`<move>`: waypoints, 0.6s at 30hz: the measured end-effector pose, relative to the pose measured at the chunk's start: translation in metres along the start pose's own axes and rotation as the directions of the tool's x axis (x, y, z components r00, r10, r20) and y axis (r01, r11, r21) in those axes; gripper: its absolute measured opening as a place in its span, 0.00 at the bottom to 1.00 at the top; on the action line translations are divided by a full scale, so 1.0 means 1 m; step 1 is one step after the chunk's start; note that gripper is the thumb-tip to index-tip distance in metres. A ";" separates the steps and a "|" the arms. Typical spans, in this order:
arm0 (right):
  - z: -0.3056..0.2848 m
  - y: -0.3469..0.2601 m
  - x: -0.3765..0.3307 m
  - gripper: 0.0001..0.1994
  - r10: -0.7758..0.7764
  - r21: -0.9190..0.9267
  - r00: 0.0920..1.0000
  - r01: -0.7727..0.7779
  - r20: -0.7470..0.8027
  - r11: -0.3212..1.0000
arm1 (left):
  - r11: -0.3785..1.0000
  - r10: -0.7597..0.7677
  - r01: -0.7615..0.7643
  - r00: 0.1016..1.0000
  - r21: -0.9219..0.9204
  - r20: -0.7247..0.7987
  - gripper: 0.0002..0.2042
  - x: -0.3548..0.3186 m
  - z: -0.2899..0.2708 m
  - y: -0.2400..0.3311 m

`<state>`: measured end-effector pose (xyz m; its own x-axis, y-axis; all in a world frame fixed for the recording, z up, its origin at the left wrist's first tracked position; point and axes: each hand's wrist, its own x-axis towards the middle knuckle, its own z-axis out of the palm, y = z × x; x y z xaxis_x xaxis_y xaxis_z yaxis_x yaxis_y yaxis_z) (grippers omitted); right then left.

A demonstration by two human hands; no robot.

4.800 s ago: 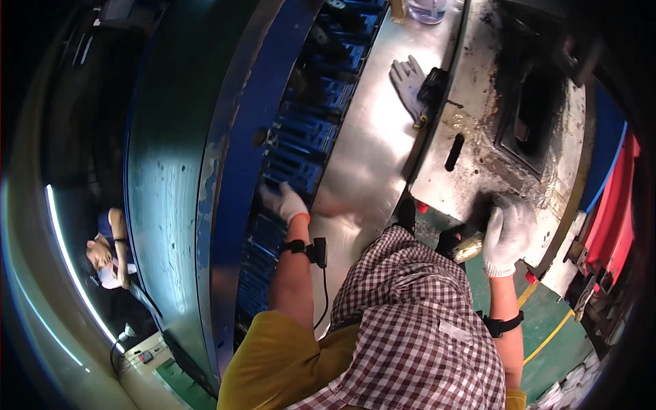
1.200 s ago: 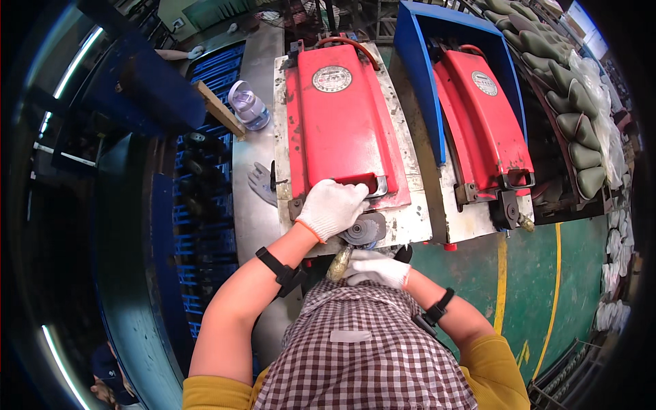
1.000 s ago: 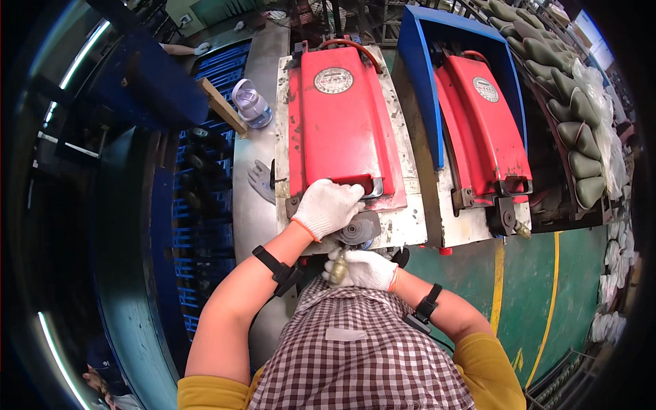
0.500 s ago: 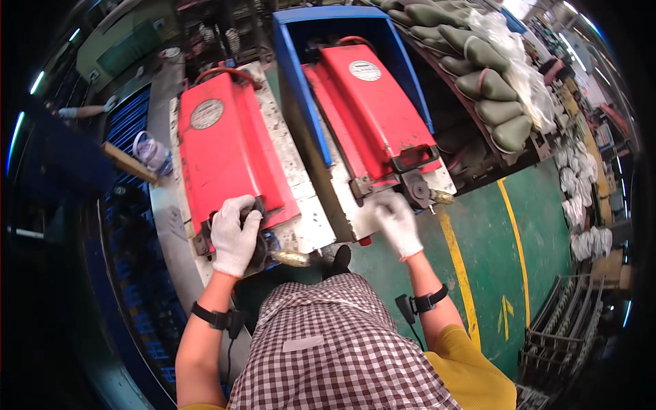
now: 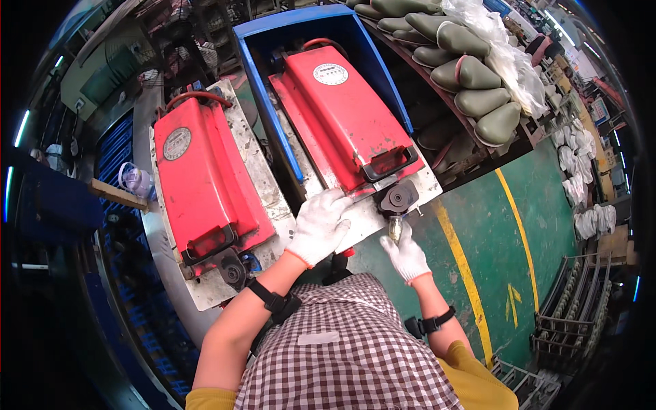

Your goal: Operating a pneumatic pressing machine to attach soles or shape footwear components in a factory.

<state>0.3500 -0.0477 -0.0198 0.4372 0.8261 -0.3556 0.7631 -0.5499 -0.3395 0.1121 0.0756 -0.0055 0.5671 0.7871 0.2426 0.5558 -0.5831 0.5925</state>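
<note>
Two red metal machine housings stand side by side, the left housing (image 5: pixel 205 167) and the right housing (image 5: pixel 342 113), each with a black handle at its near end. My left hand (image 5: pixel 321 222), in a white glove, lies with fingers stretched at the near left corner of the right housing. Below that housing's black handle (image 5: pixel 391 164) sits a dark round hub (image 5: pixel 397 198). From it a brass-coloured crank handle (image 5: pixel 395 229) points down, and my gloved right hand (image 5: pixel 406 254) has its fingers closed round it. The left housing's hub (image 5: pixel 233 272) is untouched.
A blue metal frame (image 5: pixel 301 20) surrounds the far part of the right housing. Olive-green boots (image 5: pixel 471 72) are piled on a rack at the far right. A purple-tinted jug (image 5: pixel 137 179) stands left, beside a wooden bar (image 5: pixel 117 195). A metal rack (image 5: pixel 570 318) stands on the green floor (image 5: pixel 478 239).
My left hand has left the left housing's handle and moved right to the right housing's corner. My right hand has come down onto the crank handle. The view has shifted slightly.
</note>
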 end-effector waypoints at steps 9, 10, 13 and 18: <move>-0.051 -0.039 0.060 0.13 -0.574 0.151 0.756 0.637 -0.315 0.756 | 0.960 0.282 -0.273 0.933 0.069 -0.225 0.25 0.064 -0.041 0.024; -0.047 -0.052 0.081 0.14 -0.585 0.131 0.760 0.635 -0.284 0.761 | 0.955 0.297 -0.291 0.916 0.063 -0.268 0.24 0.075 -0.054 0.028; -0.031 -0.097 0.154 0.30 -0.377 0.154 0.917 0.394 -0.129 0.906 | 0.942 0.325 -0.329 0.858 0.061 -0.398 0.22 0.106 -0.095 0.041; 0.006 -0.149 0.211 0.47 -0.347 -0.208 0.901 0.299 -0.260 0.931 | 0.937 0.335 -0.337 0.797 0.091 -0.503 0.19 0.163 -0.159 0.044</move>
<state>0.3259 0.2080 -0.0498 0.2530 0.9672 0.0240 0.9404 -0.2400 -0.2409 0.1326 0.2098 0.1819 0.3322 0.5327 0.7784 0.3853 -0.8299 0.4035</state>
